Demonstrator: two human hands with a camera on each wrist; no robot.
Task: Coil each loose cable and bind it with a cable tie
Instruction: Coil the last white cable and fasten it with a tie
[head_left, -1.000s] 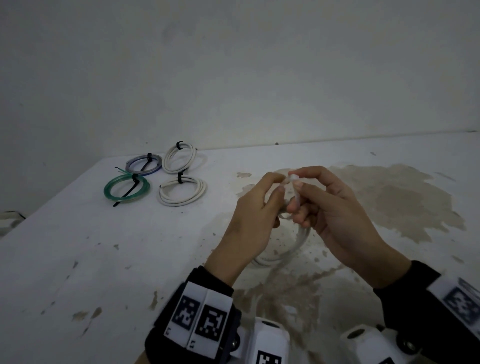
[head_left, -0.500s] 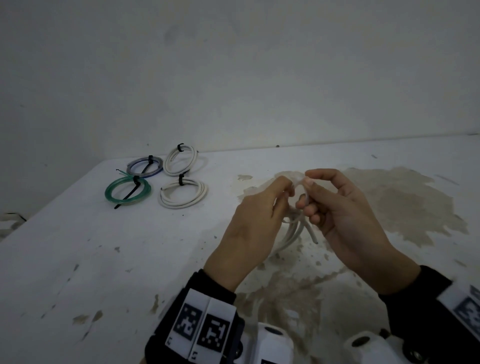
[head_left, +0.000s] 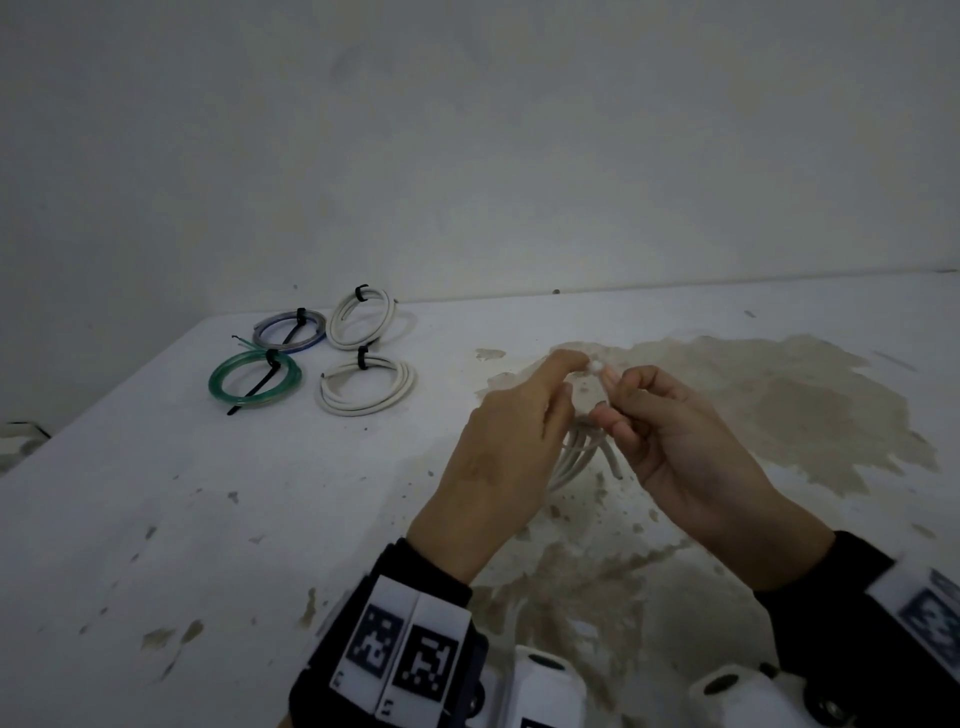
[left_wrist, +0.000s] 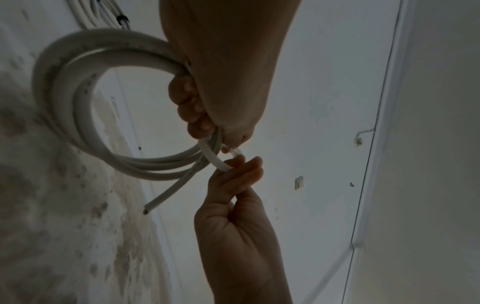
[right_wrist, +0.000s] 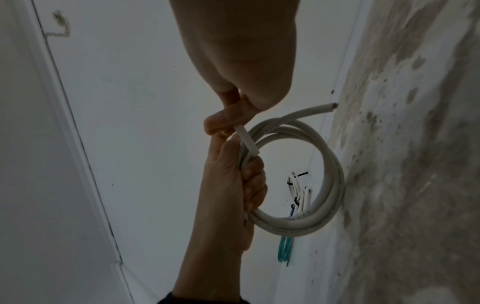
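A coiled white cable (left_wrist: 78, 102) hangs upright just above the stained table, seen edge-on in the head view (head_left: 576, 452). My left hand (head_left: 566, 374) grips the coil's bundled turns, fingers curled round them (left_wrist: 194, 115). A white cable tie (left_wrist: 215, 158) loops round the bundle beside those fingers. My right hand (head_left: 608, 389) pinches the tie's strap between thumb and forefinger (right_wrist: 228, 121), right against the left hand. The tie (right_wrist: 246, 144) runs from that pinch down to the coil (right_wrist: 324, 185). One cut end of the cable (right_wrist: 405, 107) sticks out free.
Several bound coils lie at the table's far left: a green one (head_left: 254, 382), a grey-blue one (head_left: 288, 330) and two white ones (head_left: 363, 317) (head_left: 366, 389), each with a black tie. The table's left edge (head_left: 104, 395) and the wall are close behind.
The coil has come up off the table and now hangs edge-on under my hands. Both hands have shifted slightly up and stay joined at the tie.
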